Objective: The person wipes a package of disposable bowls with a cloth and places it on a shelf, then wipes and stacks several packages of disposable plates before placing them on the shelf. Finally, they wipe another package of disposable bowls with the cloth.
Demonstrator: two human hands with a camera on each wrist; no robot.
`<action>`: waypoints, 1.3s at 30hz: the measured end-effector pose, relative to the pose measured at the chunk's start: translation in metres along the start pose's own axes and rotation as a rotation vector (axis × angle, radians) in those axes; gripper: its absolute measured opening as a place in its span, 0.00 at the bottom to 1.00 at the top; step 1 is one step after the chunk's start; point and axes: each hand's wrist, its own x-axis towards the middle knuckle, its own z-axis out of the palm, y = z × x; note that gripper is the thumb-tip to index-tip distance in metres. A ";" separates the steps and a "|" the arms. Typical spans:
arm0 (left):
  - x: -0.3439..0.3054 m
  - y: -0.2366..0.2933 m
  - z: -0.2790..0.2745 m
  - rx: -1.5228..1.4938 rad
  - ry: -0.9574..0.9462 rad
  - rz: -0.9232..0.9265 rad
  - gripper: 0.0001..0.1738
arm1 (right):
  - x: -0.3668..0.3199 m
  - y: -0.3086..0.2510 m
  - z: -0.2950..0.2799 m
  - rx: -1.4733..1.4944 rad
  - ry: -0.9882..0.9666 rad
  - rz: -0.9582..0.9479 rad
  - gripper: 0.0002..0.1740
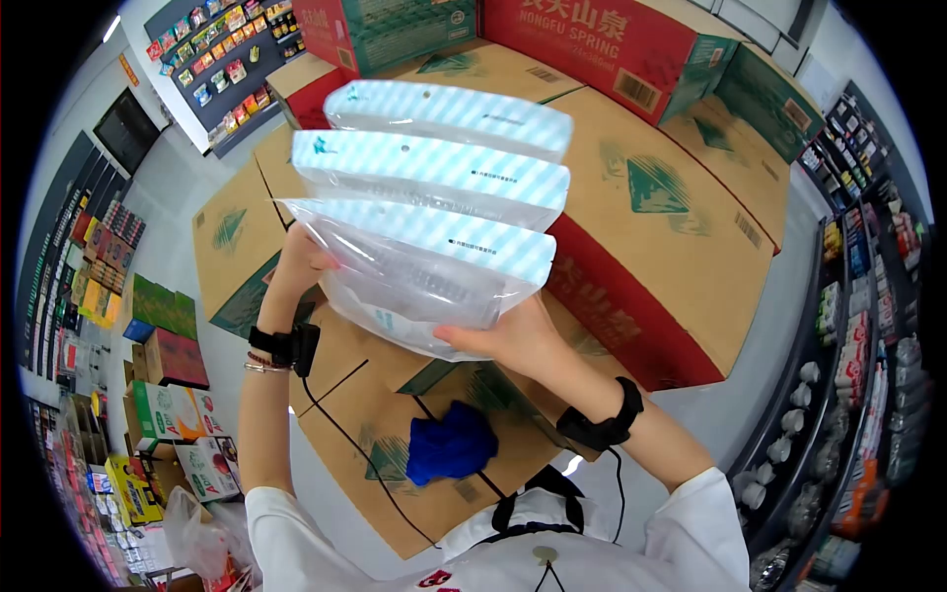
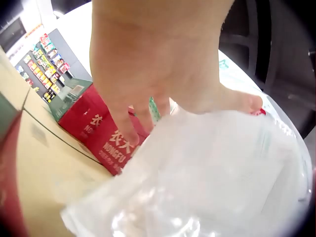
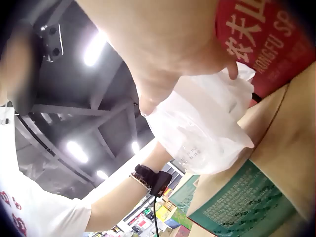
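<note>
Three clear plastic packs with blue-and-white checked top strips are fanned one behind another in the head view: front pack (image 1: 414,281), middle pack (image 1: 434,163), rear pack (image 1: 444,107). My left hand (image 1: 304,261) grips their left side, its thumb on the near face. On the lower right, my right hand (image 1: 513,335) holds the stack, thumb laid across the front pack; its other fingers are hidden behind. The left wrist view has the whitish plastic (image 2: 207,163) beneath the left hand (image 2: 158,64). In the right wrist view, the right hand (image 3: 173,49) pinches the pack bottoms (image 3: 202,123).
Large cardboard cartons (image 1: 691,237) with red and green sides stand under and beyond the packs. A crumpled blue cloth (image 1: 452,444) lies on a nearer carton (image 1: 395,523). Store shelves (image 1: 838,395) line the right; boxed goods (image 1: 168,414) stand at left.
</note>
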 end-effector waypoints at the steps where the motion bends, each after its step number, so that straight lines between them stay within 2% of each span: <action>1: -0.004 -0.002 0.005 -0.006 0.004 -0.007 0.28 | 0.002 0.007 0.003 -0.005 -0.014 0.001 0.53; 3: -0.013 -0.005 0.019 -0.409 0.085 -0.078 0.35 | 0.006 0.016 0.005 -0.018 -0.049 -0.002 0.54; 4: -0.016 -0.003 0.010 -0.338 -0.021 -0.201 0.41 | 0.008 0.018 0.005 -0.024 -0.066 -0.006 0.55; 8: -0.028 0.021 0.013 -0.343 0.050 -0.255 0.43 | 0.005 0.013 -0.004 -0.082 -0.144 0.012 0.59; 10: -0.031 0.028 0.011 -0.389 0.031 -0.316 0.51 | 0.002 0.015 -0.007 -0.054 -0.084 0.046 0.69; 11: -0.033 0.031 0.012 -0.392 0.027 -0.315 0.51 | 0.000 0.016 -0.010 -0.056 -0.081 0.048 0.69; 13: -0.037 0.040 0.016 -0.330 0.154 -0.219 0.54 | -0.006 0.009 -0.016 -0.138 -0.053 0.015 0.72; 17: -0.044 0.056 0.018 -0.193 0.226 -0.159 0.57 | -0.020 -0.006 -0.027 -0.158 -0.050 0.078 0.76; 19: -0.046 0.068 0.020 0.043 0.368 -0.065 0.58 | -0.031 -0.011 -0.030 -0.108 -0.070 0.143 0.78; 21: -0.050 0.085 0.021 0.077 0.375 -0.031 0.57 | -0.041 -0.009 -0.032 -0.124 -0.059 0.143 0.77; 23: -0.056 0.103 0.026 0.139 0.484 -0.014 0.54 | -0.054 -0.007 -0.035 -0.138 -0.050 0.147 0.76; 24: -0.061 0.110 0.026 0.180 0.494 0.074 0.50 | -0.062 -0.006 -0.036 -0.093 -0.054 0.149 0.75; 26: -0.077 0.135 0.030 0.201 0.514 0.137 0.48 | -0.082 -0.010 -0.041 -0.056 -0.058 0.156 0.72; 27: -0.085 0.151 0.035 0.220 0.540 0.197 0.46 | -0.094 -0.015 -0.044 -0.057 -0.041 0.160 0.72; 29: -0.107 0.193 0.048 0.249 0.518 0.186 0.42 | -0.124 -0.024 -0.057 -0.011 -0.060 0.210 0.71; 33: -0.155 0.262 0.096 0.297 0.494 0.180 0.41 | -0.210 -0.034 -0.109 -0.036 -0.015 0.152 0.67; 35: -0.176 0.295 0.132 0.283 0.494 0.126 0.41 | -0.273 -0.026 -0.141 -0.083 0.062 0.135 0.64; 37: -0.190 0.331 0.178 0.190 0.462 0.104 0.41 | -0.348 -0.022 -0.176 -0.026 0.145 0.268 0.61; 39: -0.201 0.370 0.231 0.159 0.403 0.075 0.41 | -0.431 -0.015 -0.208 -0.071 0.274 0.299 0.58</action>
